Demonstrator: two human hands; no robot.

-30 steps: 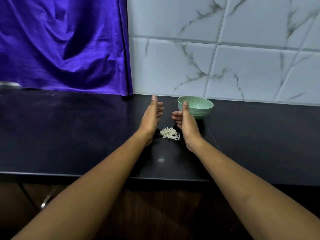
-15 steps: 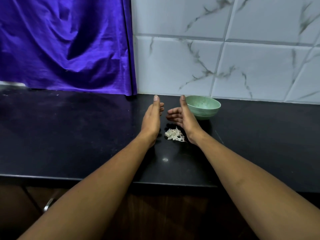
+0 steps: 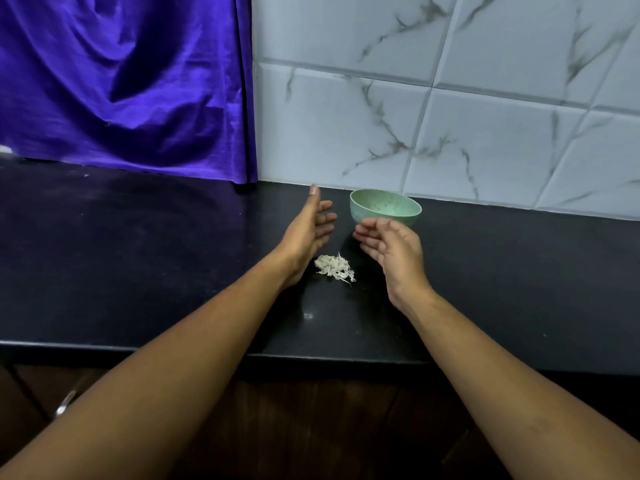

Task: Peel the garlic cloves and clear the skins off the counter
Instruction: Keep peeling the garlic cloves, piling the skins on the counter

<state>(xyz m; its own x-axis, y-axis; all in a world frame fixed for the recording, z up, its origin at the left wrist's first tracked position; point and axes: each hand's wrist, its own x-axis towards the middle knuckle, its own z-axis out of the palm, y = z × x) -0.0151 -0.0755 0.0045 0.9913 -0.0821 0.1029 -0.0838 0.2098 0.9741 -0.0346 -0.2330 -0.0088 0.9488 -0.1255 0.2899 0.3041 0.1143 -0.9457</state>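
Note:
A small pile of pale garlic skins (image 3: 335, 267) lies on the black counter (image 3: 138, 258), between my two hands. My left hand (image 3: 308, 230) stands on its edge just left of the pile, fingers straight, palm facing right. My right hand (image 3: 391, 251) is raised off the counter to the right of the pile, fingers relaxed, palm turned left and up, holding nothing. A green bowl (image 3: 384, 207) stands behind my right hand near the wall. I cannot see what is inside the bowl.
A purple curtain (image 3: 124, 84) hangs at the back left down to the counter. White marbled tiles (image 3: 450, 98) cover the wall behind the bowl. The counter's front edge (image 3: 311, 356) runs across below my forearms, with dark cabinets beneath.
My right hand has lifted off the counter and drawn back to the right, away from the skins. The left hand stays on edge beside the pile.

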